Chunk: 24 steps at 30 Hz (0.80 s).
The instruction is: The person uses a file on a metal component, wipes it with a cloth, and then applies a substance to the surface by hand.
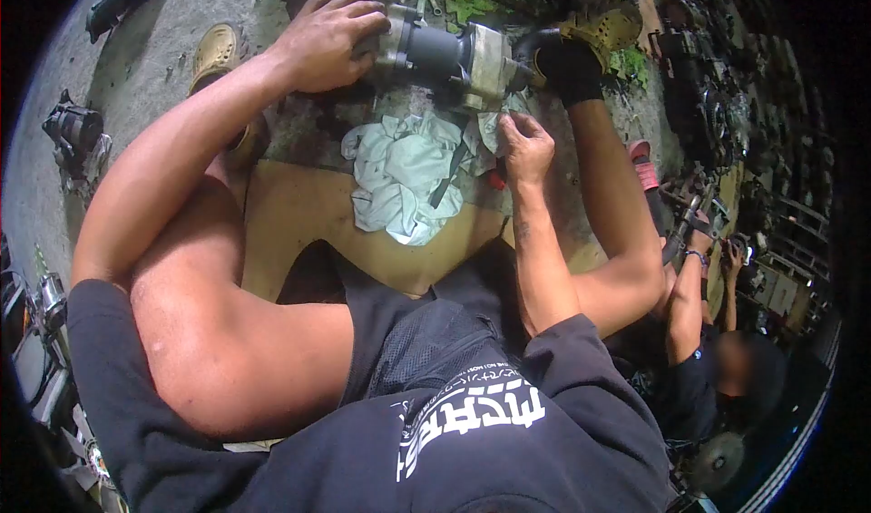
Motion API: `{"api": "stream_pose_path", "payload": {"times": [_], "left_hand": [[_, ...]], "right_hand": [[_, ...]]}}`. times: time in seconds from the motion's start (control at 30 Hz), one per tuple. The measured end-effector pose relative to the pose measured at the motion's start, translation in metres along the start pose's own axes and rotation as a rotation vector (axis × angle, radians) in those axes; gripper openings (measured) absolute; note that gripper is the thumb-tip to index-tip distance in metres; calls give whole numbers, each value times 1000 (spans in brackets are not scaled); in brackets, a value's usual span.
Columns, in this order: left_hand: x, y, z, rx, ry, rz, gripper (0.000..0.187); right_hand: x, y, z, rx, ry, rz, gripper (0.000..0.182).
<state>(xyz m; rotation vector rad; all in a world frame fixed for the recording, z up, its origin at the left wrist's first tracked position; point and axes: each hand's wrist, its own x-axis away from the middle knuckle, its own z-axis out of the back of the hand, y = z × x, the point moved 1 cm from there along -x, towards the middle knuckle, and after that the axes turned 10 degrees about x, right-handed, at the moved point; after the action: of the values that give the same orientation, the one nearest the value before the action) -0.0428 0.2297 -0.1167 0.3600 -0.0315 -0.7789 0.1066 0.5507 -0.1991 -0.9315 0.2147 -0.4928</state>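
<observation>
Head view, looking down past bare knees to a concrete floor [145, 59]. Left hand [327, 39] spread flat over one end of a grey motor housing [445, 55], grip wrapped loosely around the casing. Right hand [524, 147] just below the housing's other end, fingers pinched narrow on a small item too hidden to identify, touching the edge of a pale crumpled rag [399, 173]. Rag lying on the floor directly beneath the housing, partly over a brown board [299, 214]. Tan shoe [214, 55] left of the housing, yellow-soled shoe [603, 28] at its right end. Co-worker's hands [703, 241] at far right, well apart, on separate metal parts.
</observation>
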Motion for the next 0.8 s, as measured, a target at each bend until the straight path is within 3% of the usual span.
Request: {"api": "stream_pose_path", "payload": {"times": [0.33,0.5,0.63,0.8], "left_hand": [[1,1,3,27,15,-25,50],[0,1,2,33,-11,3,52],[1,2,5,73,-11,7,53],[-1,2,2,55,-11,19,53]], "right_hand": [[2,7,-4,-25,25,-2,30],[-3,13,2,100,-70,-66,30],[-10,0,-5,-563,-200,-439,33],[-10,-6,-13,-547,-321,-527,29]]}}
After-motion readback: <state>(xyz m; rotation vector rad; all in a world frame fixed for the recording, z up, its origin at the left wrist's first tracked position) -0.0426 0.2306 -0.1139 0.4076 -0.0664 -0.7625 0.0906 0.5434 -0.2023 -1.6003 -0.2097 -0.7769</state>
